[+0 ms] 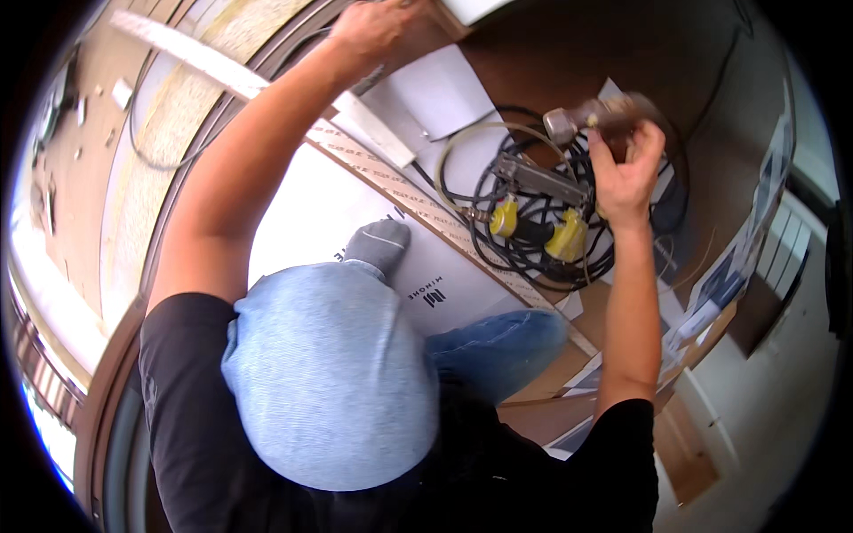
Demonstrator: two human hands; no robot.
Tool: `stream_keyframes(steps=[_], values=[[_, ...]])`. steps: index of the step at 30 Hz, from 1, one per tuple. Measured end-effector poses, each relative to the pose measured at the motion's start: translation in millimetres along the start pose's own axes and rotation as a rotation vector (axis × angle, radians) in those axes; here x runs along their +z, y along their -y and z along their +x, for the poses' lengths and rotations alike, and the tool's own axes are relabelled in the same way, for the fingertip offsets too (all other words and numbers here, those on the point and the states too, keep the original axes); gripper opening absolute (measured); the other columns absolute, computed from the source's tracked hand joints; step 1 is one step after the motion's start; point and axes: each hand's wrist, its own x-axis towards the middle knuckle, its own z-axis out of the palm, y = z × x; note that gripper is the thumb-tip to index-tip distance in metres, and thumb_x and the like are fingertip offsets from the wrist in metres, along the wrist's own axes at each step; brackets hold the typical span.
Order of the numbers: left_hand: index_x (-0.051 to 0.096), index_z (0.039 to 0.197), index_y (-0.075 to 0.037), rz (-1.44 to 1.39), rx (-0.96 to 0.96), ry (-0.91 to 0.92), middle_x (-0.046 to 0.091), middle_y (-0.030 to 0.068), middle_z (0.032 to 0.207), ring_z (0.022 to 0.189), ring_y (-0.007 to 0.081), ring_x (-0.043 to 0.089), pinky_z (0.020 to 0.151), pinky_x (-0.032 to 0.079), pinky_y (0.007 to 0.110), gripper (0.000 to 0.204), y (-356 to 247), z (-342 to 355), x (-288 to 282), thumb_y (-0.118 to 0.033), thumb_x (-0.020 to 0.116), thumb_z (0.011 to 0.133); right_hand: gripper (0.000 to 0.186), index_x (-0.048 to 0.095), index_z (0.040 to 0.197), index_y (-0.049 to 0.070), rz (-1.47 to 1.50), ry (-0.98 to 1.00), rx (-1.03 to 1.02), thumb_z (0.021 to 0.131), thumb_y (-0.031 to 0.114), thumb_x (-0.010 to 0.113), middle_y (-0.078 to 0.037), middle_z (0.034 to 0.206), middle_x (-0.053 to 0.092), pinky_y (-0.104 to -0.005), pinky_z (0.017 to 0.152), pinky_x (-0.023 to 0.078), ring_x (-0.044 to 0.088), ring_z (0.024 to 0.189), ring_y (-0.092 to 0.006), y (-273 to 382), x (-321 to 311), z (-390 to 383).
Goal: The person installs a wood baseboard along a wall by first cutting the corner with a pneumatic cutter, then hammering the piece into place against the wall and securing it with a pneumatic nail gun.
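Note:
My right hand (626, 173) is raised above a heap of black cable, its fingers closed around what looks like a hammer (582, 120). The hammer's round metal face points left, and motion blurs its far part. Beneath it lies the cable heap (524, 253), with two yellow fittings (569, 235) and a flat metal bar (538, 178) among the loops. At the top edge my left hand (373, 31) is stretched far forward beside a brown panel (422, 35). Its fingers look curled, but what they hold is hidden.
A white power strip (378, 129) lies near white sheets (435, 89). My socked foot (382, 244) rests on a white printed board (311, 209) edged with brown tape. A long pale strip (182, 44) crosses the frame at left, near scattered debris. Torn cardboard (720, 311) stands at right.

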Motion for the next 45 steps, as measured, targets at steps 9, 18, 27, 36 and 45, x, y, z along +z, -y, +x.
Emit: stream_keyframes(steps=[9,18,27,36,45], values=[[0.045,0.155,-0.014,-0.044,-0.071,-0.117,0.045,0.0061,0.159,0.108,0.0311,0.071,0.089,0.058,0.043,0.064,-14.4,10.1,13.1,-0.011,0.056,0.092,0.052,0.055,0.135,0.002,-0.733,0.047,0.333,0.092,0.02,0.076,-0.02,0.115,0.073,-0.0402,0.095,0.053,0.071,0.109,-0.0334,-214.8,-192.2,4.6],[0.038,0.16,-0.015,-0.059,-0.067,-0.145,0.036,0.0042,0.166,0.115,0.0389,0.068,0.096,0.056,0.048,0.071,-16.4,16.2,20.9,-0.003,0.047,0.091,0.049,0.058,0.144,0.013,-1.246,0.017,0.13,0.097,0.024,0.068,-0.015,0.146,0.054,-0.0458,0.107,0.046,0.054,0.13,-0.0389,-242.9,-194.3,-10.3],[0.038,0.16,-0.014,-0.074,-0.093,-0.057,0.035,0.0053,0.167,0.119,0.0378,0.067,0.1,0.054,0.047,0.066,-32.4,21.8,10.3,-0.009,0.047,0.095,0.069,0.047,0.149,0.004,-0.832,0.039,0.117,0.081,0.0,0.06,-0.022,0.157,0.039,-0.0579,0.118,0.033,0.037,0.143,-0.0474,-70.6,-39.4,-194.4],[0.048,0.15,-0.005,-0.073,0.014,-0.29,0.054,0.0195,0.142,0.112,0.0336,0.069,0.092,0.06,0.045,0.049,-7.8,19.7,23.1,-0.008,0.046,0.1,0.091,0.031,0.16,0.012,-1.185,0.203,0.382,0.078,0.007,0.071,-0.023,0.166,0.023,-0.0597,0.118,0.034,0.032,0.143,-0.0539,-42.5,1.5,-193.8],[0.036,0.153,0.007,-0.146,-0.175,-0.187,0.062,0.013,0.116,0.09,0.0243,0.072,0.075,0.056,0.038,0.063,-40.9,9.1,23.4,-0.016,0.054,0.097,0.103,0.03,0.161,0.015,-0.975,0.159,0.357,0.075,0.006,0.086,-0.021,0.164,0.023,-0.0547,0.113,0.041,0.038,0.142,-0.0485,-36.8,-7.9,-196.3]])
